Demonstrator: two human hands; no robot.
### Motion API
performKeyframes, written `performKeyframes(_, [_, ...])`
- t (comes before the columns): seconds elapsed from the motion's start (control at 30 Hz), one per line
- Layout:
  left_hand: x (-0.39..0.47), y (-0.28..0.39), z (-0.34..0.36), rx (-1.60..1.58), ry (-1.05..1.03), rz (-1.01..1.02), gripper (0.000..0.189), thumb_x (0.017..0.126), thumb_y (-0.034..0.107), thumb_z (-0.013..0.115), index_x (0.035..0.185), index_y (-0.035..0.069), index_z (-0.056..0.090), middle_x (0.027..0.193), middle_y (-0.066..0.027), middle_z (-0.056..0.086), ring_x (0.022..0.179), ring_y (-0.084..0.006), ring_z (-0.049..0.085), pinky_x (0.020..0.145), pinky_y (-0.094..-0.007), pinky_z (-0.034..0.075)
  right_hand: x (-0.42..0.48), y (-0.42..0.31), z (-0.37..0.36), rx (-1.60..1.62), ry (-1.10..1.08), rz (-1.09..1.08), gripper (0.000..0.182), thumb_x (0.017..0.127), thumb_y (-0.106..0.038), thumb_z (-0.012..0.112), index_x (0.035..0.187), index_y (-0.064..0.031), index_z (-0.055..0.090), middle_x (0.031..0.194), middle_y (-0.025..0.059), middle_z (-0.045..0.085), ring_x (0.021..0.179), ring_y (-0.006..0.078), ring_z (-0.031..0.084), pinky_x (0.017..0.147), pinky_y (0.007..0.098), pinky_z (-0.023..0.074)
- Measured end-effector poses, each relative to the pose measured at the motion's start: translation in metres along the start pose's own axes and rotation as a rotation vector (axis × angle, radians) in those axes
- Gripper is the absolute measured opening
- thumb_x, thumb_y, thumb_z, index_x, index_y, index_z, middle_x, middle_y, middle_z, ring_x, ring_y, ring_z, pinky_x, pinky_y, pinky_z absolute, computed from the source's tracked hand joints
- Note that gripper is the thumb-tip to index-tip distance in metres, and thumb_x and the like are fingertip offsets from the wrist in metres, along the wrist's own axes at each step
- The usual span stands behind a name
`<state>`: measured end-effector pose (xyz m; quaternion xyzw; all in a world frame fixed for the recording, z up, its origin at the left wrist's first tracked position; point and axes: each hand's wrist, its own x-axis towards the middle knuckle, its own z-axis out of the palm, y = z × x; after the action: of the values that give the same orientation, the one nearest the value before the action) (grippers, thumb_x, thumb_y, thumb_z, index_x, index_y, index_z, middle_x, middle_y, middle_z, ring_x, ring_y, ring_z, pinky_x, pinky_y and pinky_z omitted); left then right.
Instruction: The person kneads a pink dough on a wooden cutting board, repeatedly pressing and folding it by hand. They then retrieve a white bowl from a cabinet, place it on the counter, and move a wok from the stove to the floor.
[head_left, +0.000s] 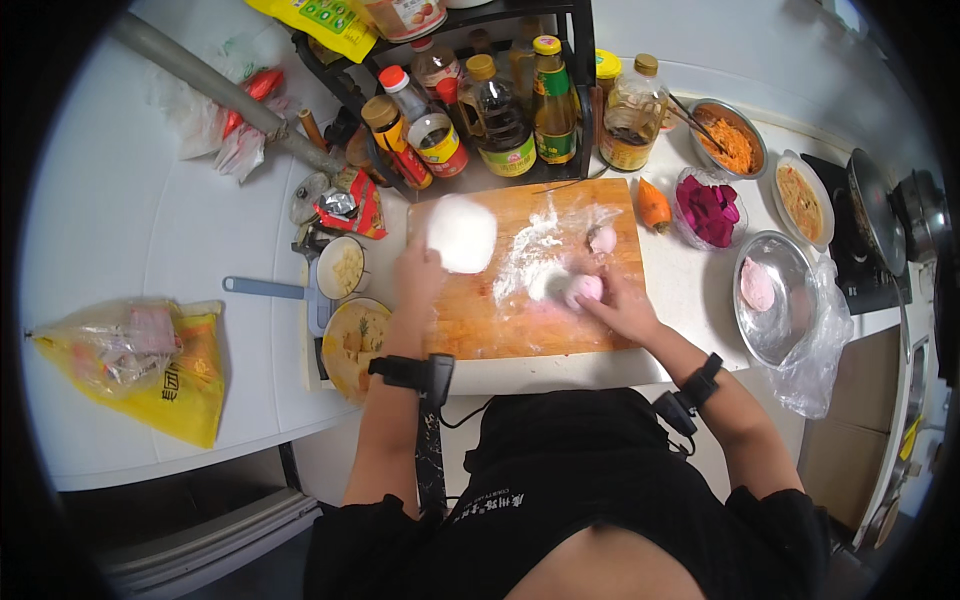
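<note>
A floured wooden board (465, 322) lies before me. My right hand (616, 304) has its fingers around a round ball of pink dough (583, 291), at the edge of the scattered flour (536, 247). A smaller pink dough piece (602, 240) rests farther back on the board. My left hand (420, 274) is blurred at the board's left side, by the lower left edge of a white bag or container of flour (463, 234); whether it grips this is unclear. At the right, a steel bowl (796, 300) holds another pink dough piece (757, 285).
Sauce bottles (499, 120) stand on a black rack behind the board. A carrot (655, 206), a bowl of purple-red slices (709, 206) and a bowl of shredded carrot (727, 146) are right. Bowls (343, 268) and a blue-grey handle (266, 288) lie left. A plastic bag (810, 375) hangs over the counter's edge.
</note>
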<state>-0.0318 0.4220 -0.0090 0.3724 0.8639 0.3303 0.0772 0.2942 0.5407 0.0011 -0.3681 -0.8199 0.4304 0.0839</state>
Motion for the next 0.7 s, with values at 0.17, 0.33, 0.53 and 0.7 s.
performKeyframes(0.17, [-0.006,-0.047,-0.009,-0.309,-0.238,-0.373,0.034,0.080,0.014,0.052,0.108,-0.004,0.056,0.084,-0.0146,0.064,0.079,-0.0228,0.063,0.070,-0.0369,0.047,0.047,-0.033,0.022,-0.195,-0.122,0.030,0.053,0.085,-0.051,0.047,0.110,-0.0051,0.053,0.097,0.0179,0.061,0.091,0.0332,0.059,0.079,0.0419,0.0463])
performKeyframes(0.33, [-0.019,-0.057,-0.007,-0.242,-0.165,-0.381,0.035,0.083,0.025,0.057,0.100,-0.005,0.059,0.081,-0.0151,0.063,0.080,-0.0212,0.061,0.072,-0.0336,0.045,0.052,-0.028,0.021,-0.270,-0.126,0.077,0.054,0.088,-0.050,0.043,0.112,-0.0031,0.055,0.116,0.0200,0.054,0.101,0.0346,0.055,0.086,0.0416,0.0431])
performKeyframes(0.53, [-0.027,-0.023,-0.022,-0.177,0.125,-0.105,0.038,0.087,0.024,0.057,0.114,-0.002,0.052,0.068,-0.0065,0.057,0.061,-0.0137,0.054,0.057,-0.0285,0.043,0.074,0.001,0.049,-0.162,0.018,-0.073,0.049,0.086,-0.043,0.049,0.111,-0.0014,0.054,0.116,0.0192,0.052,0.106,0.0345,0.050,0.089,0.0413,0.0407])
performKeyframes(0.7, [-0.046,0.016,-0.021,-0.530,-0.061,0.064,0.033,0.089,0.011,0.055,0.119,0.001,0.048,0.061,0.0002,0.049,0.053,-0.0065,0.042,0.051,-0.0211,0.037,0.052,-0.047,0.039,-0.165,0.011,-0.385,0.029,0.076,-0.013,0.061,0.102,-0.0038,0.053,0.106,0.0154,0.052,0.102,0.0327,0.050,0.083,0.0384,0.0442])
